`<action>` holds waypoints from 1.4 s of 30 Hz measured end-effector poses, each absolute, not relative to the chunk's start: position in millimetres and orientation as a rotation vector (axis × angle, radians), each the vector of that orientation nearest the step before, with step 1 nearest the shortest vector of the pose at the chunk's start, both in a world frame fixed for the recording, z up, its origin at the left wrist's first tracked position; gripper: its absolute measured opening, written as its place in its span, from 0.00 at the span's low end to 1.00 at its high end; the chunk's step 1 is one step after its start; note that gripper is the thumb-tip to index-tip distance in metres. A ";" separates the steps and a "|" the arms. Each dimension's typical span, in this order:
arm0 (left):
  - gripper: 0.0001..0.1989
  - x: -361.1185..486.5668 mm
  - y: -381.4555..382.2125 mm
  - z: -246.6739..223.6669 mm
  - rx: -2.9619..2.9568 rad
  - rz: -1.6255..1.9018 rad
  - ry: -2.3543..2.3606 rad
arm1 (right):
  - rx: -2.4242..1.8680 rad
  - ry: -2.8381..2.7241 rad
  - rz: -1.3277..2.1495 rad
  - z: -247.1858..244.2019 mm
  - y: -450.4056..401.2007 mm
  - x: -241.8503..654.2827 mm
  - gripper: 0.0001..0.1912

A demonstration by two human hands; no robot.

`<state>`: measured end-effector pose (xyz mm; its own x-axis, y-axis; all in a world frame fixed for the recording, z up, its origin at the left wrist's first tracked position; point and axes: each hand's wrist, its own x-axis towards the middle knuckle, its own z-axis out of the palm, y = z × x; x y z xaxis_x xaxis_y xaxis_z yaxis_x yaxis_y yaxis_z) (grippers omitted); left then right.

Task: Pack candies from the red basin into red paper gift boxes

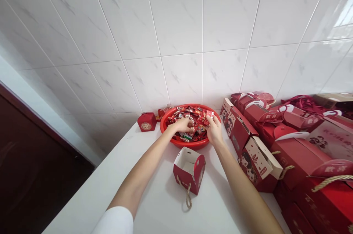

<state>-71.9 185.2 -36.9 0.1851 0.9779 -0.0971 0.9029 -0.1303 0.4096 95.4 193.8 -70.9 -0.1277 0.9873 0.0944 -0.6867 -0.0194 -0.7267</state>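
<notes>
A red basin full of small wrapped candies stands against the tiled wall. Over its left part, my left hand reaches down among the candies, its fingers curled and their tips hidden. At the right rim my right hand pinches a red candy packet. Nearer to me, between my forearms, an open red box stands upright with its pale inside visible and no contents showing. A rope handle hangs from its front onto the table.
A small closed red box stands left of the basin on the white table. Many red gift boxes with rope handles crowd the right side. A dark brown door is at the far left.
</notes>
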 end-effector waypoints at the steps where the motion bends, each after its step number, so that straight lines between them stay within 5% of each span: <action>1: 0.03 -70.7 185.7 -36.2 2.092 0.239 1.805 | -0.529 -0.738 1.546 -70.8 193.6 95.1 0.20; 13: 0.17 -85.2 190.7 -38.9 1.843 1.003 1.712 | -0.540 -0.771 1.532 -68.1 192.7 94.2 0.18; 23: 0.13 -89.4 195.3 -33.5 1.780 0.934 1.828 | -0.532 -0.733 1.524 -74.2 196.5 92.3 0.18; 31: 0.20 -62.1 222.9 -40.4 2.259 0.015 2.023 | -0.503 -0.677 1.348 -81.0 200.9 86.3 0.16; 42: 0.19 -40.4 238.1 -50.1 2.102 -0.351 2.151 | -0.468 -0.656 1.405 -75.5 197.8 87.9 0.16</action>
